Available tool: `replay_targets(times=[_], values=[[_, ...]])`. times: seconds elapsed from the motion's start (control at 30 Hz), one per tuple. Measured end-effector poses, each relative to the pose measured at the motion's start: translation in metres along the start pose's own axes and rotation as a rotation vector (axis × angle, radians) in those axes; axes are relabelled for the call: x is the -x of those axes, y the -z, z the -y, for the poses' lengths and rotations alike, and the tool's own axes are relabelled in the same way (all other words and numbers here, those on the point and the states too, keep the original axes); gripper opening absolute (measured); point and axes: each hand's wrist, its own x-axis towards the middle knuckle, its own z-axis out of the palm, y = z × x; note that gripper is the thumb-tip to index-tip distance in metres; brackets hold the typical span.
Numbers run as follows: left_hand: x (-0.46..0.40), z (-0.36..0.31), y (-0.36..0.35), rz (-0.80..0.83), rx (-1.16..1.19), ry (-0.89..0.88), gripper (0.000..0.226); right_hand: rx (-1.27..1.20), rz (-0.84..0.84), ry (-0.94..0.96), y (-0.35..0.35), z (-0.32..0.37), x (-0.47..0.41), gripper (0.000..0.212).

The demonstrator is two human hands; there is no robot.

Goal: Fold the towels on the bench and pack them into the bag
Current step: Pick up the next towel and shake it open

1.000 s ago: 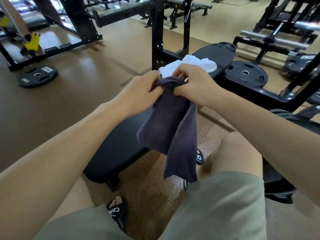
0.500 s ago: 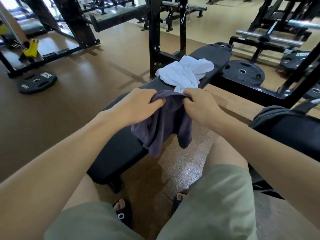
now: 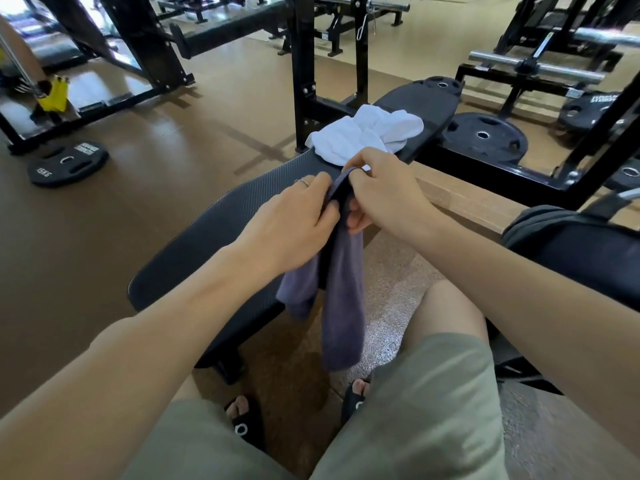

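Note:
A dark purple towel [image 3: 341,296] hangs in front of me over the near end of the black bench [image 3: 214,237]. My left hand [image 3: 294,220] grips its top edge from the left. My right hand [image 3: 384,192] pinches the same edge from the right, and the two hands nearly touch. The towel droops in two uneven folds toward my knees. A crumpled white towel [image 3: 363,135] lies farther along the bench. A dark grey bag [image 3: 568,244] sits at the right, its opening out of sight.
A black rack upright [image 3: 301,74] stands just behind the white towel. Weight plates lie on the floor at left [image 3: 67,162] and right [image 3: 483,135]. A wooden step [image 3: 464,199] runs between the bench and the bag. My knees and sandalled feet are below.
Both hands have come closer together on the purple towel's top edge. The towel now hangs longer and narrower than half a second ago.

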Motion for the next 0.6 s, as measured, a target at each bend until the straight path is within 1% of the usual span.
replay_targets(times=[0.03,0.07,0.17,0.23,0.27,0.33,0.4,0.47,0.53,0.6], values=[[0.001,-0.002,-0.002,-0.038,0.018,0.007,0.011,-0.001,-0.012,0.009,-0.001,0.000,0.000,0.024],[0.001,-0.005,-0.003,-0.060,0.030,0.010,0.010,0.011,-0.023,0.028,-0.002,0.001,0.000,0.023],[0.000,-0.011,-0.004,-0.048,0.036,-0.018,0.027,0.039,-0.039,0.081,-0.003,0.002,-0.001,0.022],[-0.002,-0.013,-0.003,-0.040,0.001,-0.024,0.032,0.071,-0.057,0.123,-0.003,0.001,-0.004,0.020],[-0.003,-0.012,-0.002,-0.035,-0.039,-0.024,0.033,0.132,-0.072,0.160,-0.001,-0.001,-0.006,0.018],[-0.005,-0.008,0.001,-0.021,-0.132,-0.023,0.033,0.337,-0.078,0.227,0.006,-0.009,-0.013,0.016],[-0.005,0.000,0.005,0.006,-0.251,-0.043,0.031,0.572,-0.062,0.240,0.016,-0.019,-0.020,0.015],[-0.005,0.007,0.006,0.039,-0.361,-0.092,0.029,0.700,-0.056,0.230,0.022,-0.029,-0.024,0.012],[-0.005,0.013,0.004,0.057,-0.441,-0.162,0.024,0.685,-0.075,0.217,0.022,-0.033,-0.026,0.007],[-0.005,0.020,0.001,0.102,-0.496,-0.150,0.022,0.564,-0.091,0.196,0.019,-0.033,-0.026,0.009]])
